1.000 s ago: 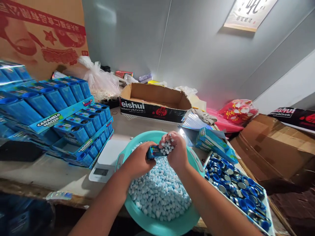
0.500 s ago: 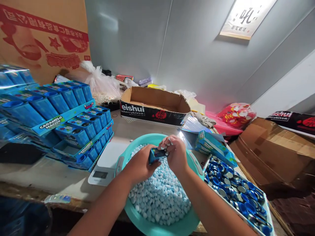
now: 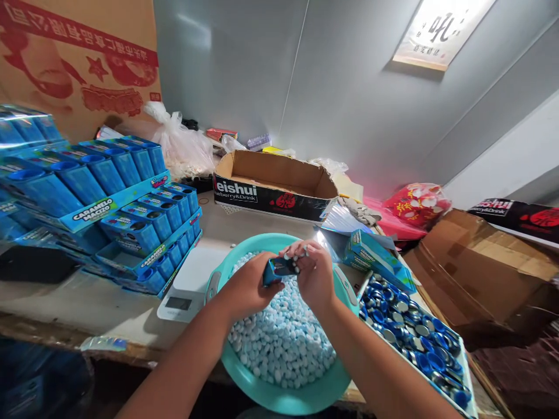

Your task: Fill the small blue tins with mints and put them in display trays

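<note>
Left hand (image 3: 251,285) wrapped firmly round a small blue box (image 3: 273,272), held above the teal basin (image 3: 305,402) of pale sweets (image 3: 286,355). Right hand (image 3: 317,276) half-curled at the box's opening, a few sweets in its fingers — count hidden. Risk: sweets could jam or spill at the narrow opening if tipped too fast. Scale (image 3: 194,270) close on the left, caps (image 3: 430,355) near the right forearm — either could be knocked.

1 scroll (image 3: 441,35) hangs on the grey wall (image 3: 236,75); a red patterned bag (image 3: 417,203) lies near a brown carton (image 3: 484,267).
</note>
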Demonstrator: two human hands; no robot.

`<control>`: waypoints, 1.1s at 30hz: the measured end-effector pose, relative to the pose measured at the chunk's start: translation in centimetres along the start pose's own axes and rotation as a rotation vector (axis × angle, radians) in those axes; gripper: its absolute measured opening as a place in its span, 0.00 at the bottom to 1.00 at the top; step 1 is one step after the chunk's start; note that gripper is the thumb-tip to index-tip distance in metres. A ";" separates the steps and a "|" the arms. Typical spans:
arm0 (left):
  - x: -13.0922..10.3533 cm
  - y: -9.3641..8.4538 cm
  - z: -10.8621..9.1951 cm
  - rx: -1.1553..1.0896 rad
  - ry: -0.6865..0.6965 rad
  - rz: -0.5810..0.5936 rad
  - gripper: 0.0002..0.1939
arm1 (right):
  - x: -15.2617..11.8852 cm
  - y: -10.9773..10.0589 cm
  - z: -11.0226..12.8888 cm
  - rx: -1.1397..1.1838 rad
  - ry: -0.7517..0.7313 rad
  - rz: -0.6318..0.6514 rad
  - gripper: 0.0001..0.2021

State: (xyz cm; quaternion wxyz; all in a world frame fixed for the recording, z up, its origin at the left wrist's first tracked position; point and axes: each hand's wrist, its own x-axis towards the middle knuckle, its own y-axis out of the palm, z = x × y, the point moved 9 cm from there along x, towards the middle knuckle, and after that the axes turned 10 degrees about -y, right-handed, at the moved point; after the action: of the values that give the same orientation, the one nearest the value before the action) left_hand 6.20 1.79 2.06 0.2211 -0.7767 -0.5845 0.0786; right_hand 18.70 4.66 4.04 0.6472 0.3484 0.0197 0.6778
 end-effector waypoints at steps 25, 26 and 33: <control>0.0 -0.9 -0.6 -0.024 0.016 -0.025 0.21 | -1.4 1.8 0.1 -0.439 0.088 0.204 0.20; 0.0 -0.9 -0.6 -0.022 0.010 -0.035 0.20 | -1.5 2.2 0.3 -0.501 0.081 0.273 0.21; -0.1 -2.5 -0.3 -0.040 -0.004 -0.186 0.19 | -1.8 -0.8 2.5 -1.031 0.059 0.472 0.24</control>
State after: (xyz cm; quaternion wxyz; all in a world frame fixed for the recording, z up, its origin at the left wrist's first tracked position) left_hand 4.12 2.20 3.44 0.2108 -0.7231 -0.6561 0.0473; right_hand 20.53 2.08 4.74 0.5636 -0.0368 -0.3743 0.7354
